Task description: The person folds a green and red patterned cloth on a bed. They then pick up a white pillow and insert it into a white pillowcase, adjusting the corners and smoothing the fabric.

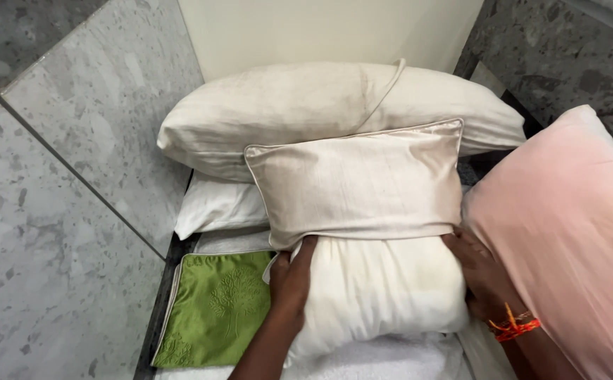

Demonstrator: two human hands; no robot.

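Our left hand [291,278] and right hand [481,271] press, fingers curled, against either side of the white pillow [377,288], centre near. Its far end sits inside the beige cover [359,183]; a green cover [215,306] lies left.

The things rest on a bed covered with a white sheet [398,360], set in a niche between grey stone walls [74,211], with a dark frame edge [153,317] showing along its left side. A green embroidered cover [211,309] lies flat on the sheet at the left, just beside the frame edge. A white pillow [218,205] lies behind it, partly under a long cream pillow [278,105] that spans the back of the bed. A white pillow insert [384,288] sits on the sheet in the middle, its upper part inside a beige satin case [363,183]. A pink pillow [574,232] lies at the right, touching the insert's side.
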